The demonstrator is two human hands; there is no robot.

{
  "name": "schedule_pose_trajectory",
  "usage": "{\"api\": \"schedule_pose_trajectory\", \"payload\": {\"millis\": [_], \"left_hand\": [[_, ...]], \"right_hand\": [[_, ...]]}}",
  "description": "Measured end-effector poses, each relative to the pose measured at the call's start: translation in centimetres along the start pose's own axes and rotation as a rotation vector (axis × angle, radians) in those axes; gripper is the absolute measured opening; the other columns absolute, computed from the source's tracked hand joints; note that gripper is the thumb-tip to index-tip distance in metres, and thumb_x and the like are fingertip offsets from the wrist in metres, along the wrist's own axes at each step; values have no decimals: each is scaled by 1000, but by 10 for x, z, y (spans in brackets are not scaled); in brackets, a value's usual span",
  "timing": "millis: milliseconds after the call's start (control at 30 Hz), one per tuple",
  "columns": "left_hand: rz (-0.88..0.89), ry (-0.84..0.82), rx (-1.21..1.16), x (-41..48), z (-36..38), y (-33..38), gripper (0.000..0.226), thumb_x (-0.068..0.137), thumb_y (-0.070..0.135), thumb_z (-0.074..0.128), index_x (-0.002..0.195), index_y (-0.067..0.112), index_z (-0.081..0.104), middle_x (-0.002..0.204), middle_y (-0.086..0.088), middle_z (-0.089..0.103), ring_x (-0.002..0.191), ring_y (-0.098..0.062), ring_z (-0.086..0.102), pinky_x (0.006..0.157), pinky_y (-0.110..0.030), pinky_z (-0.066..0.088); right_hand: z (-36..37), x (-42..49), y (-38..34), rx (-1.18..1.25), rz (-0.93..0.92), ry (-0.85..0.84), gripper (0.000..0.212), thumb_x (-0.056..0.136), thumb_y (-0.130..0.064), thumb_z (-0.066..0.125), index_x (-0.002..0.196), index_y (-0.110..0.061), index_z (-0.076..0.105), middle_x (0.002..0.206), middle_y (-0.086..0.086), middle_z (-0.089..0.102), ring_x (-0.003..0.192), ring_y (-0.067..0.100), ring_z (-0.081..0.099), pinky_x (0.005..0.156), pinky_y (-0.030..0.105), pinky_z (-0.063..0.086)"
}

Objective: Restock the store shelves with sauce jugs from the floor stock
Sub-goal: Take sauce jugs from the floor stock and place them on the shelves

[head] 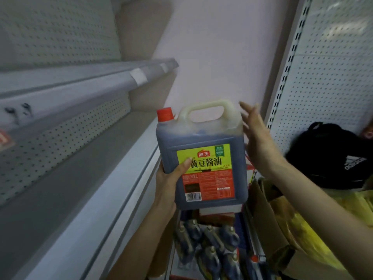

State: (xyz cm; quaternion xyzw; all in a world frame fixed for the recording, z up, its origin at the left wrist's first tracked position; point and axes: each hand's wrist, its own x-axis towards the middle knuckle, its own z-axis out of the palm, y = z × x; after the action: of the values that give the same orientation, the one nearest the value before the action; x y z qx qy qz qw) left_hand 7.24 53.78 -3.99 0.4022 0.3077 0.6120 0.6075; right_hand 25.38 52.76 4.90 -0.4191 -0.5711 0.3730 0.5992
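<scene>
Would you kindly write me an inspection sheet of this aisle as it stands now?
Surface: shelf grey metal, perforated back, nothing on the part in view.
Job's things: jug of dark sauce, red cap, held up near the shelf edge; floor jugs packed together below.
Clutter: open cardboard box at right; black cap above yellow fabric beside it.
Grippers: left hand grips the jug's lower left side, thumb on the label; right hand has straight fingers by the jug's right side, contact unclear.
Cables: nothing seen.
Surroundings: pale pink wall ahead; white pegboard at right.
</scene>
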Motion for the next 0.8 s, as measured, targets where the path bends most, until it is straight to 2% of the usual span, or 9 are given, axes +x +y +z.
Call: {"api": "schedule_pose_trajectory", "payload": {"millis": [67, 133, 200, 267, 333, 400, 500, 667, 800], "left_hand": [[11, 7, 17, -1, 2, 10, 97, 36, 47, 91, 119, 9, 61, 103, -18, 71, 90, -36, 69, 76, -45, 58], [12, 25, 13, -3, 4, 20, 90, 45, 41, 89, 123, 8, 59, 104, -18, 71, 91, -35, 69, 78, -45, 58], [24, 43, 6, -5, 5, 27, 76, 57, 28, 87, 124, 7, 58, 100, -16, 73, 84, -31, 71, 69, -39, 59], [35, 63, 1, -10, 7, 33, 70, 60, 27, 78, 124, 8, 57, 96, -14, 74, 79, -28, 72, 63, -35, 59], [57, 85, 28, -15, 8, 35, 69, 60, 28, 75, 123, 8, 58, 97, -14, 73, 81, -29, 72, 65, -36, 59], [65, 95, 83, -21, 9, 39, 69, 61, 26, 81, 124, 7, 57, 98, -15, 73, 82, -30, 72, 65, -37, 59], [77, 96, 179, -30, 14, 47, 69, 65, 26, 82, 125, 4, 55, 98, -16, 73, 81, -30, 72, 61, -33, 58], [133, 137, 263, -53, 41, 52, 58, 70, 28, 70, 122, 6, 57, 92, -12, 74, 77, -24, 73, 59, -28, 56], [217, 228, 348, -72, 70, 52, 68, 71, 47, 77, 123, 7, 56, 100, -12, 73, 90, -27, 71, 75, -35, 58]], "right_hand": [[4, -10, 9, -49, 43, -104, 122, 40, -95, 55, 143, -32, 34, 134, -7, 55, 108, 7, 63, 89, 34, 54], [9, -18, 10, -77, 8, -140, 121, 40, -92, 60, 141, -32, 30, 115, -12, 65, 96, 7, 68, 78, 24, 56], [14, -21, 5, -93, -29, -154, 122, 39, -88, 63, 142, -35, 25, 110, -12, 64, 88, 6, 70, 67, 16, 53], [18, -22, 3, -98, -35, -174, 123, 43, -86, 66, 145, -34, 21, 115, -8, 61, 88, 5, 70, 65, 15, 53], [23, -22, 4, -58, -17, -174, 107, 58, -76, 67, 146, -33, 23, 113, -3, 64, 86, 8, 70, 65, 17, 54], [26, -21, 11, 14, -19, -139, 84, 71, -62, 65, 142, -31, 32, 107, 1, 68, 85, 14, 71, 67, 23, 56], [27, -23, 16, 133, 0, -122, 70, 82, -58, 63, 138, -26, 37, 101, 5, 71, 83, 20, 72, 67, 28, 57], [10, -22, 10, 252, -6, -211, 65, 80, -44, 53, 139, -22, 36, 85, -3, 74, 73, 17, 72, 59, 22, 55], [-11, -22, 1, 314, -31, -297, 59, 81, -45, 51, 135, -24, 40, 84, -5, 74, 74, 14, 72, 62, 23, 55]]}}
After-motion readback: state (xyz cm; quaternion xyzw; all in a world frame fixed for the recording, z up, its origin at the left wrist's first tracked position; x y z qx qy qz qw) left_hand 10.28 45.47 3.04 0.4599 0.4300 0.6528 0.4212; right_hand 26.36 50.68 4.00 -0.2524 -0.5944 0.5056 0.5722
